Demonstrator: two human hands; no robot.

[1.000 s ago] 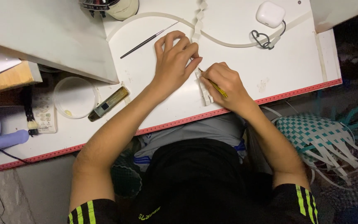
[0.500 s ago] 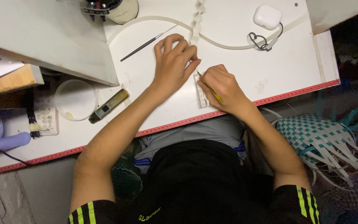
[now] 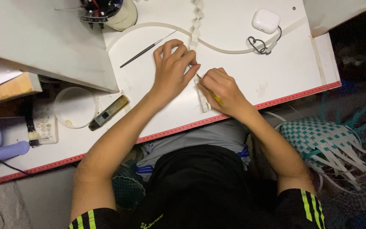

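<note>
A white notched strip (image 3: 201,94) runs from the bench's far edge toward its red-trimmed near edge, passing between the hands, with the left hand (image 3: 172,68) pressed flat on it, fingers spread, and the right hand (image 3: 222,89) clenched around a yellow-handled tool (image 3: 212,93) just beside it

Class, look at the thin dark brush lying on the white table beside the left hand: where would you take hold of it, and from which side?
Grip the thin brush near the middle of its slim handle, coming from above with fingertips across its length. It lies flat and slanted on the white table, free on both sides, with its upper end close to the left hand, so the lower, far end is likely the easier approach.
</note>
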